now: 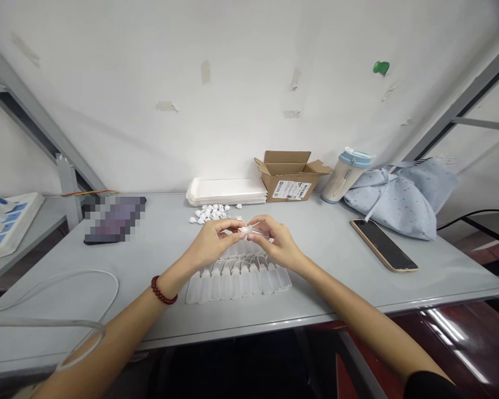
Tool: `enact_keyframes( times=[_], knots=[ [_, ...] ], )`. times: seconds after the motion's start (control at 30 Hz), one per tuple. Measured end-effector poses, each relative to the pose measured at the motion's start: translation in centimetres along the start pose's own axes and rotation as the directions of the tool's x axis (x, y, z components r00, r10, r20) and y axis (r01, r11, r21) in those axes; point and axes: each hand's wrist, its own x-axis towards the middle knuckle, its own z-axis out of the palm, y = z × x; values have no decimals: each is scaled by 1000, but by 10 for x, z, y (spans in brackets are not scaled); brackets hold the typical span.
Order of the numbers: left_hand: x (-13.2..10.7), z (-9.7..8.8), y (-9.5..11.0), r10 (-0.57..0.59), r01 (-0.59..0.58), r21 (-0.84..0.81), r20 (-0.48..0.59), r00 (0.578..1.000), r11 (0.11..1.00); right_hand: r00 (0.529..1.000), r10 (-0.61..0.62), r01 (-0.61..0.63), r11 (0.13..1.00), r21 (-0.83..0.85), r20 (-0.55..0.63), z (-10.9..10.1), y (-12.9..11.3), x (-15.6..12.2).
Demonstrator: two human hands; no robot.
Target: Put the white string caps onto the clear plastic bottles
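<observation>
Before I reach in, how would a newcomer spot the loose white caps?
On the grey table, find the open cardboard box, with a flat white stack left of it. The caps lie in front of that stack: a scatter of small, opaque white pieces, unlike the translucent bottles nearer the front edge.

The bottles (236,284) appear to be thin translucent plastic, smooth and frosted; the caps (212,211) look to be opaque white plastic. The tabletop (324,238) is smooth and grey with a faint sheen (strongest along its front edge). The carton (291,176) is matt brown cardboard bearing a paper label (291,190). The bag (399,197) is soft, creased cloth. The floor (461,354) shows a glossy, reflective red finish.
</observation>
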Motion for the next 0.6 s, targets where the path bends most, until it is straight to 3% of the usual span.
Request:
enact_keyframes(
  times=[0.13,0.33,0.47,0.6],
  knots=[
    [0,1,3,2,-2,-21,-8,1000,1000,1000,-7,7,1000,6,3,0,-2,0],
    [0,4,3,-123,123,-21,-31,992,992,999,-53,53,998,-38,7,0,-5,-2],
    [0,4,1,-88,88,11,3,996,996,998,-67,68,997,-44,14,0,-5,-1],
    [1,3,2,-47,47,7,-59,997,999,997,-76,76,997,-33,7,0,-5,0]
  ],
)
